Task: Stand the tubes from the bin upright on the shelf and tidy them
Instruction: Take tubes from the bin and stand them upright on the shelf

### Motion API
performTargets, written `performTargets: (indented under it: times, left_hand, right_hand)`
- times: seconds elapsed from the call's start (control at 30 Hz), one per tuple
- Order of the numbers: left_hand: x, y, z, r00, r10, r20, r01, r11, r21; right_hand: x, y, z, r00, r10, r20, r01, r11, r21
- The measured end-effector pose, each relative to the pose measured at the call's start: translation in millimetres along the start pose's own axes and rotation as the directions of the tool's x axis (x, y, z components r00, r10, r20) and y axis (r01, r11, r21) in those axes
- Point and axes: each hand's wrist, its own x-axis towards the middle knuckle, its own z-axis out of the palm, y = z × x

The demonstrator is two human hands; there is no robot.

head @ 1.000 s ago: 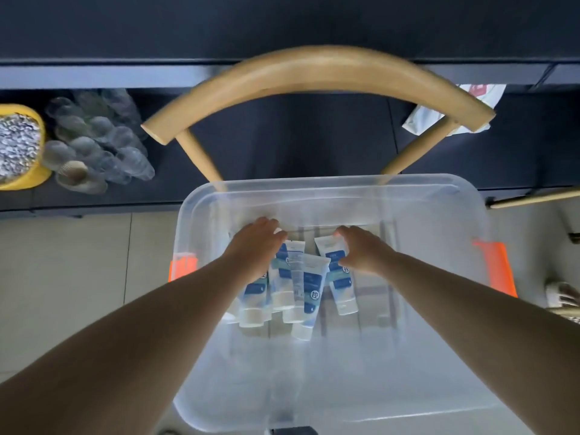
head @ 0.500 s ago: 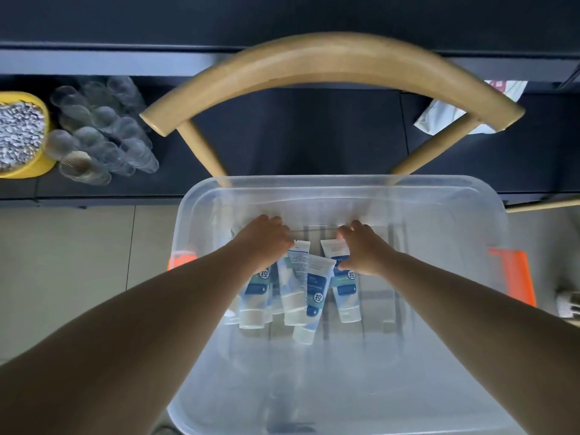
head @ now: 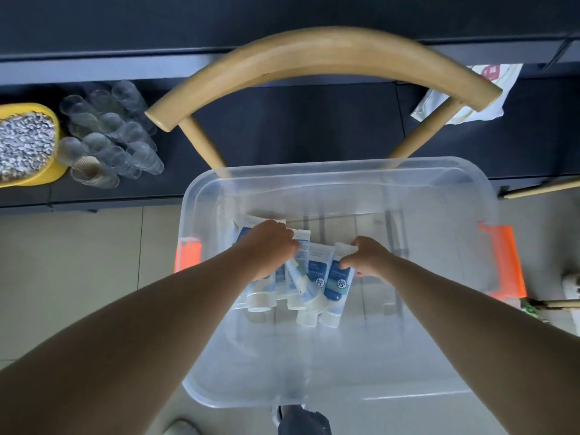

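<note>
Both hands in clear bin (head: 439, 340) on chair (head: 326, 54). Left hand (head: 270, 246) curled round bunch of tubes (head: 315, 271); right hand (head: 367, 255) pinches rightmost tube (head: 337, 284) at crimped end. Caps face camera.

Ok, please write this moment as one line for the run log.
stage: picking in bin | left hand: grips tubes | right hand: pinches rightmost tube | shelf: no tubes yet

Both hands (head: 270, 249) (head: 368, 257) reaching fwd, fingers curled.
</note>
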Motion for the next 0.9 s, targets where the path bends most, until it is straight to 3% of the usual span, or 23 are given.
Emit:
performTargets:
  times: [0.07, 0.27, 0.53, 0.77, 0.9]
  left_hand:
    - [-3.5, 4.1, -7.0, 1.000, 0.005, 0.015, -0.005, 1.000, 0.014]
    - [-19.7, 9.8, -18.9, 0.999, 0.002, 0.039, 0.001, 0.998, -0.057]
    - [-41.0, -5.6, -36.5, 0.996, -0.057, 0.069, 0.067, 0.986, -0.152]
    - [-61.5, -2.6, -44.8, 0.979, -0.135, -0.151, 0.075, 0.936, -0.345]
    - [-64.9, -3.9, -50.0, 0.967, -0.174, -0.188, 0.084, 0.909, -0.407]
  right_hand:
    - [-9.6, 3.3, -4.1, 1.000, 0.010, 0.016, -0.012, 0.995, 0.097]
    - [-33.4, 20.7, -22.5, 0.995, -0.100, -0.010, 0.100, 0.985, 0.139]
    - [-58.3, 26.7, -46.3, 0.955, -0.294, -0.036, 0.288, 0.951, -0.115]
    - [-80.2, 32.7, -50.6, 0.880, -0.434, -0.192, 0.322, 0.844, -0.429]
    - [-87.1, 37.5, -46.7, 0.889, -0.425, -0.172, 0.319, 0.842, -0.435]
